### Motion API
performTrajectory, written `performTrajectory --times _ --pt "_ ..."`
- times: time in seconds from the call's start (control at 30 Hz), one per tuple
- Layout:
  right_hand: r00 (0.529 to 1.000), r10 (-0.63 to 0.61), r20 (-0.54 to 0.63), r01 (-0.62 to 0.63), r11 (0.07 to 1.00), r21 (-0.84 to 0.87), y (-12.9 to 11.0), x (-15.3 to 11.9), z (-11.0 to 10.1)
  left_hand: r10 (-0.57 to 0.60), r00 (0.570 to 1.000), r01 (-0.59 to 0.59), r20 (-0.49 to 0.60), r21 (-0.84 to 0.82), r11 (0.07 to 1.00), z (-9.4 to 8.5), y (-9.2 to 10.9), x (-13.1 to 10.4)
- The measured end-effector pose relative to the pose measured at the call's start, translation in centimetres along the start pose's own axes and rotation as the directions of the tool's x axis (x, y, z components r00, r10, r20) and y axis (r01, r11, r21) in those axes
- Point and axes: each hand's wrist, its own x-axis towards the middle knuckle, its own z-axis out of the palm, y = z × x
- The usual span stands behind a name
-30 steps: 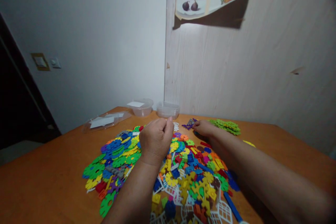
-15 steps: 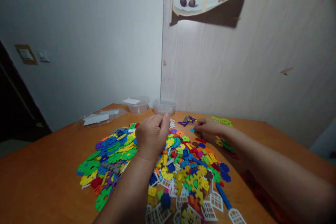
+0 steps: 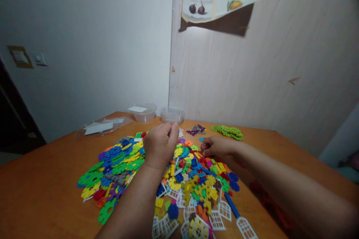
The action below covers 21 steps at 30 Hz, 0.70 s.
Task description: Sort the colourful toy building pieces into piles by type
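My left hand (image 3: 159, 142) is closed in a fist above the middle of a heap of mixed plastic building pieces; whatever it holds, if anything, is hidden. At the heap's far right edge, my right hand (image 3: 214, 145) has its fingers curled together and low, near red and orange pieces. What lies between those fingertips cannot be made out. A small blue disc (image 3: 202, 139) rests on the table just beyond the right hand. Notched flower discs (image 3: 92, 180) in green, blue and yellow spread across the heap's left side, and white lattice window pieces (image 3: 216, 219) lie at its near edge.
Lime-green pieces (image 3: 227, 132) form a group at the back right, beside a small cluster of purple and grey pieces (image 3: 196, 130). Clear plastic tubs (image 3: 146, 114) and a flat clear package (image 3: 103, 126) with white paper stand along the table's back edge, by the wall.
My right hand has moved back from the blue disc toward the heap, and the disc now lies apart from it on the table. My left hand keeps its closed pose. The view has shifted slightly.
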Motion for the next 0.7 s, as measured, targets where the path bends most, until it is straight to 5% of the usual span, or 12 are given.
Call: performTrajectory --times 0.7 --pt "0.998 0.054 0.036 -0.056 0.996 0.063 -0.72 0.42 0.4 -0.006 1.0 0.006 -0.007 -0.006 1.0 -0.02 0.12 0.03"
